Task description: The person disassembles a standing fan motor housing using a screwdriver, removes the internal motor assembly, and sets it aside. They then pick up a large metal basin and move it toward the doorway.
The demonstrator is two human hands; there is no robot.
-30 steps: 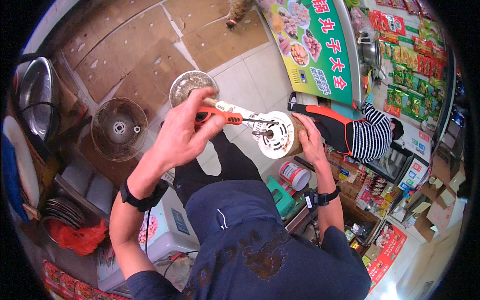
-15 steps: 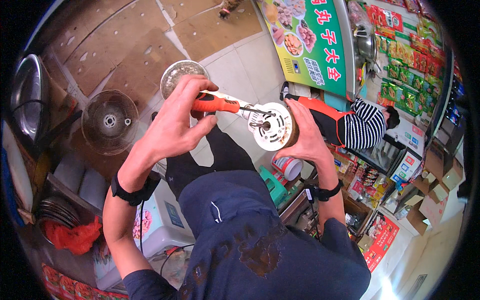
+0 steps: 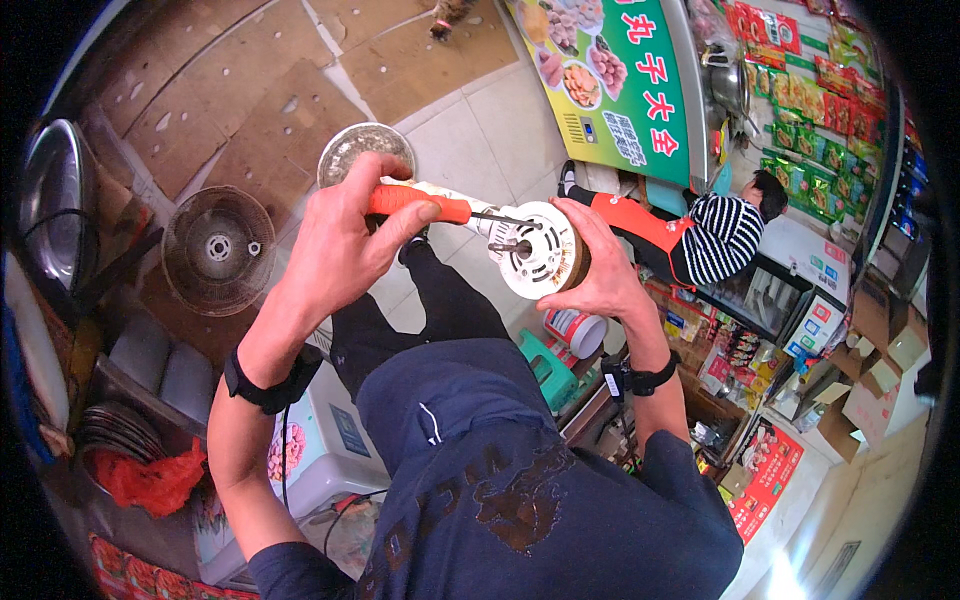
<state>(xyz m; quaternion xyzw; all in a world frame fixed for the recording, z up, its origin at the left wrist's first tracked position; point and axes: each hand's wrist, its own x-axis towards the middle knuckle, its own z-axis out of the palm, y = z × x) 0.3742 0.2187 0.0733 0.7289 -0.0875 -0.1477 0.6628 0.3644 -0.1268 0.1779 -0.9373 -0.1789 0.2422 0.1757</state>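
Left hand (image 3: 340, 240): thumb and fingers closed around the orange handle of a screwdriver (image 3: 455, 209); I see mostly its back, so some fingers are hidden.
Right hand (image 3: 605, 275): curved around the side of a white motor housing (image 3: 540, 255), thumb below, fingers above; it covers much of that flank.
Motor housing: between the two hands, slotted face and metal shaft toward the left one.
Screwdriver tip: at the slotted face; whether it sits in a hole, I can't make out.
Round base (image 3: 366, 148): beyond the left hand, its near edge partly covered by that hand.
Mesh guard (image 3: 218, 250): to the left of the left hand.
Tub (image 3: 575, 332): just below the right hand, its printed label too small to read.
Green panel (image 3: 625, 90): beyond the right hand, big white and red characters, cut off at the top.
Wristband label (image 3: 613, 386): a tiny white patch below the right hand, illegible.
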